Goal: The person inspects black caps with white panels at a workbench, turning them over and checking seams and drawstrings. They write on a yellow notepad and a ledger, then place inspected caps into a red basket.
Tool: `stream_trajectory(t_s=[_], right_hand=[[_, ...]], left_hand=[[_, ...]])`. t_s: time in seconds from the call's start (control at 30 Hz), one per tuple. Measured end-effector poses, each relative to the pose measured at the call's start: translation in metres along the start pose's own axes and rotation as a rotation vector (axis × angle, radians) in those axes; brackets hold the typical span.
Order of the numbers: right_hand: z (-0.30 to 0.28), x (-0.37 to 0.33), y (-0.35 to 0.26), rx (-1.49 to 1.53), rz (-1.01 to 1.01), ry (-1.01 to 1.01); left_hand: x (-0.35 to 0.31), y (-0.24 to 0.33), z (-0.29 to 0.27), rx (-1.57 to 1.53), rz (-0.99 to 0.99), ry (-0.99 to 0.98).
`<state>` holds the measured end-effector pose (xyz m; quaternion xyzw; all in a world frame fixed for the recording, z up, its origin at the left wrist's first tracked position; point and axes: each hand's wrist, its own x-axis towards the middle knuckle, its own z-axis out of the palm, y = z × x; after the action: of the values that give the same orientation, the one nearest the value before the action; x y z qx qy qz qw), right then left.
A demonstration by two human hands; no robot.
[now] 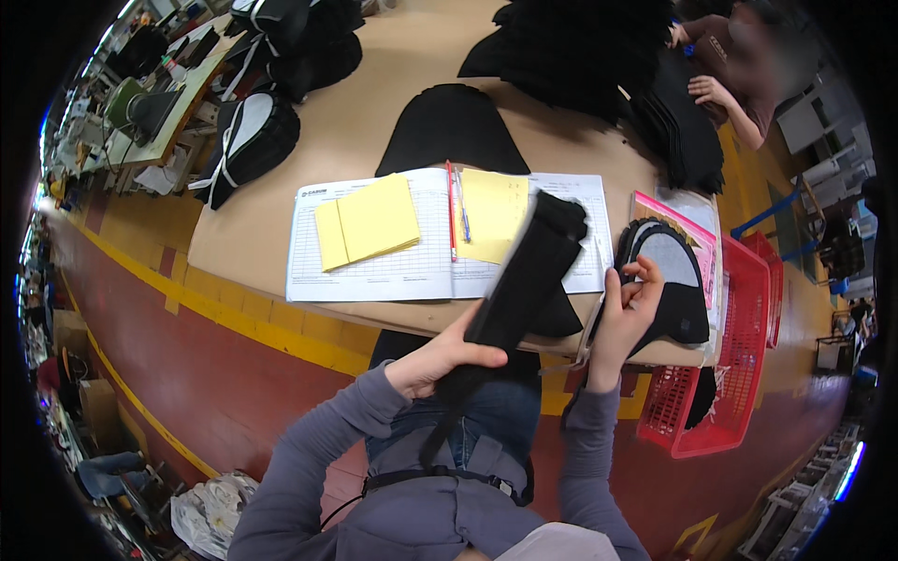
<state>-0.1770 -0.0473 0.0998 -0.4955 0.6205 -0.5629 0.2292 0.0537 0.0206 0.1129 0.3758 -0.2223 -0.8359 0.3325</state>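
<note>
A grey sleeve (323, 444) ended behind the bare left hand (447, 357), a matching sleeve (591, 449) behind the bare right hand (629, 316); below both showed a grey top (402, 533), a dark waist strap (398, 478) and blue jeans (500, 418).

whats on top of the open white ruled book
Yellow papers, a slim red stick and a slim blue pen. Whatever the papers and long black bundle cover can't be seen.

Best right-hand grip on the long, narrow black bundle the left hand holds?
Probably around the free far end of the long, narrow black bundle, coming from the right: the left hand has the nearer part, while the far end slants rightward, toward the side where the right hand is, and looks slim enough to wrap.
</note>
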Motion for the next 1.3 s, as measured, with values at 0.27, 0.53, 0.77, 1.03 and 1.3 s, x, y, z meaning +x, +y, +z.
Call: stream_trajectory(t_s=[0.27, 0.53, 0.77, 1.03, 1.3], right_hand=[[0.010, -0.057, -0.036, 0.578, 0.166, -0.378], [0.015, -0.062, -0.037, 0.581, 0.209, -0.384], [0.014, -0.072, -0.027, 0.413, 0.083, -0.177], [0.002, -0.064, -0.047, -0.028, 0.015, -0.315], [-0.003, -0.063, -0.042, -0.019, -0.006, -0.262]], left_hand=[[0.002, -0.025, -0.002, -0.033, 0.053, 0.097], [0.003, -0.041, 0.003, -0.265, -0.010, 0.000], [0.004, -0.048, -0.005, -0.344, -0.050, 0.026], [0.002, -0.044, 0.011, -0.271, -0.035, 0.127], [0.004, -0.044, 0.011, -0.271, -0.058, 0.153]])
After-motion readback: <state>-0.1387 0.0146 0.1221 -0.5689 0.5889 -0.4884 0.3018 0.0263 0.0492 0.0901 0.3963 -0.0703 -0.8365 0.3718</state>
